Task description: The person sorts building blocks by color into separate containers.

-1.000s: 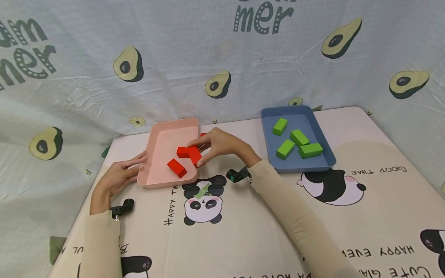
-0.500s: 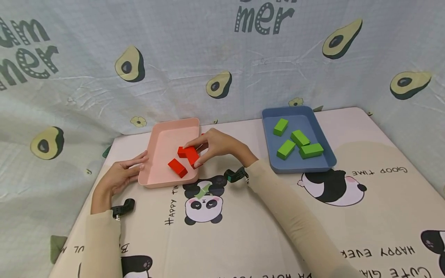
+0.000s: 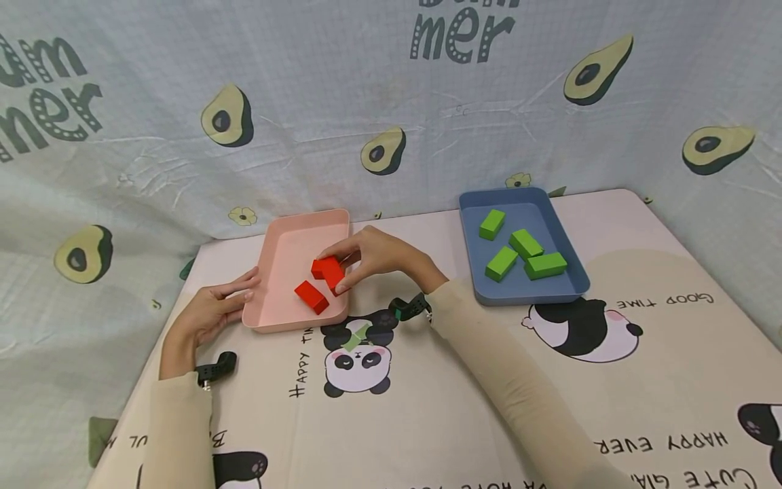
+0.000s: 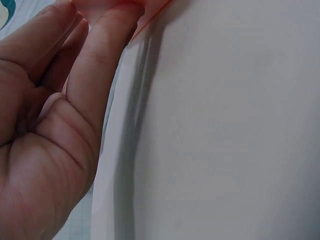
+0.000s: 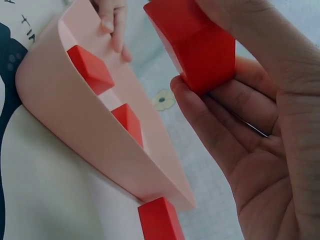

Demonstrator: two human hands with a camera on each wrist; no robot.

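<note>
My right hand (image 3: 373,255) pinches a red block (image 3: 332,273) between thumb and fingers, over the right side of the pink tray (image 3: 269,318). The right wrist view shows this block above the tray's rim. Within the tray, one red block (image 3: 312,297) lies near the front and another red block (image 5: 128,125) lies partly behind the held one in the head view. At the tray's left rim, my left hand (image 3: 210,309) rests its extended fingers. A further red block (image 5: 161,220) sits outside the tray, hidden by my right hand in the head view.
A blue tray (image 3: 568,275) with several green blocks (image 3: 502,263) stands at the back right. The table (image 3: 427,414) is covered by a panda-print cloth, and an avocado-print curtain (image 3: 318,156) hangs along its back.
My right hand has moved slightly left with the red block, farther over the pink tray. The red block beyond it on the table has gone out of sight. The left hand stays put.
</note>
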